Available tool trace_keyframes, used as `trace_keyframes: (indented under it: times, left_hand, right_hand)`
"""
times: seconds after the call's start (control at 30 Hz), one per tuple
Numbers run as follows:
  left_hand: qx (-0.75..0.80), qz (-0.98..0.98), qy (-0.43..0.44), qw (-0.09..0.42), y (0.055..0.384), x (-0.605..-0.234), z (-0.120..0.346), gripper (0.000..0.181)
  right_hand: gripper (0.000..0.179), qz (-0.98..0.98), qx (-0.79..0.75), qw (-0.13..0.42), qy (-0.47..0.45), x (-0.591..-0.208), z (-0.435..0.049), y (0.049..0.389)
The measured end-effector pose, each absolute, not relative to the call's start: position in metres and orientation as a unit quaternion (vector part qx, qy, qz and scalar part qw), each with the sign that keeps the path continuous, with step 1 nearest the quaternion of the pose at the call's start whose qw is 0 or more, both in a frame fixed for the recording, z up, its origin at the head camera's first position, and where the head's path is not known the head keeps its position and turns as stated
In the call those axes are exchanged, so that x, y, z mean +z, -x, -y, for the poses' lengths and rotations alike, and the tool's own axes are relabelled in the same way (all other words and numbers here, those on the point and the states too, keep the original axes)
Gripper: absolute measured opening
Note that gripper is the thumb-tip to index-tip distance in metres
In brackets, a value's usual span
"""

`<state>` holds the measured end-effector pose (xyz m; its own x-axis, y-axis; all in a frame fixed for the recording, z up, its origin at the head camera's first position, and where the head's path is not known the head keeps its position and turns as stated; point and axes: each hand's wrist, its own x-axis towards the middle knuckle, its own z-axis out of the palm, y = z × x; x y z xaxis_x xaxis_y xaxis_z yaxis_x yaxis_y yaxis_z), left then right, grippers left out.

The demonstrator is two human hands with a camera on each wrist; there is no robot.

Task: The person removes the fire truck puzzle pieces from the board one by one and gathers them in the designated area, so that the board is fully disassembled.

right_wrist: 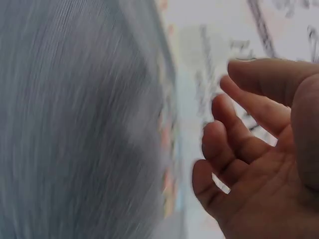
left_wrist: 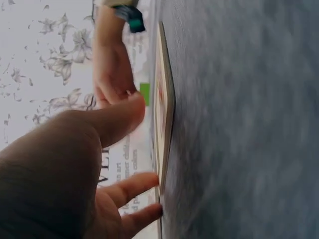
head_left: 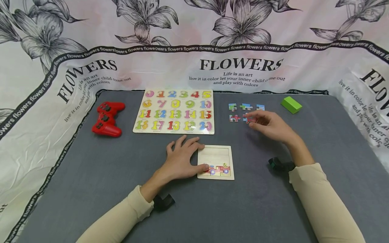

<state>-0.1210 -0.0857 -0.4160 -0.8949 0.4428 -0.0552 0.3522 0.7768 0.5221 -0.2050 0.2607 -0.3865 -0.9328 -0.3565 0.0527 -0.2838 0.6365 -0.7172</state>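
Note:
A small square wooden puzzle tray [head_left: 214, 153] lies flat on the grey tabletop. Joined pieces [head_left: 225, 171] showing a red vehicle with blue wheels fill its bottom row. My left hand [head_left: 183, 160], fingers spread, steadies it: the thumb lies over the lower left pieces and a fingertip is at the upper left corner. To the right, my right hand [head_left: 271, 126] hovers at several loose jigsaw pieces [head_left: 246, 106], its fingertips partly covering a red one. Seen from the right wrist, this hand [right_wrist: 254, 144] has loosely bent fingers and no piece visible between them.
Behind the tray lies a number puzzle board [head_left: 173, 111]. A red game controller [head_left: 107, 119] sits at the left, and a green block [head_left: 291, 105] stands at the back right. A flower-printed cloth [head_left: 164, 71] borders the table's far side.

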Motion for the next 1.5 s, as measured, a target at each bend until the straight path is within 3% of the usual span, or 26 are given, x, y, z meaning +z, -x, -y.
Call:
trace_keyframes:
  times: [0.37, 0.83, 1.03, 1.3, 1.5]
  left_hand:
    - [0.206, -0.935, -0.251, 0.14, 0.127, -0.403, 0.1, 0.101]
    - [0.196, -0.936, -0.256, 0.137, 0.131, -0.404, 0.099, 0.103]
    - [0.2, -0.935, -0.257, 0.137, 0.13, -0.405, 0.097, 0.103]
    - [0.204, -0.935, -0.256, 0.137, 0.129, -0.406, 0.096, 0.103]
    - [0.207, -0.934, -0.258, 0.133, 0.128, -0.409, 0.096, 0.103]
  right_hand:
    - [0.028, -0.856, -0.361, 0.127, 0.349, -0.381, -0.193, 0.182]
    - [0.033, -0.845, -0.287, 0.171, 0.416, -0.39, -0.154, 0.156]
    - [0.039, -0.852, -0.259, 0.166, 0.424, -0.392, -0.152, 0.149]
    - [0.033, -0.849, -0.252, 0.146, 0.441, -0.393, -0.15, 0.148]
    - [0.032, -0.844, -0.272, 0.166, 0.431, -0.397, -0.149, 0.149]
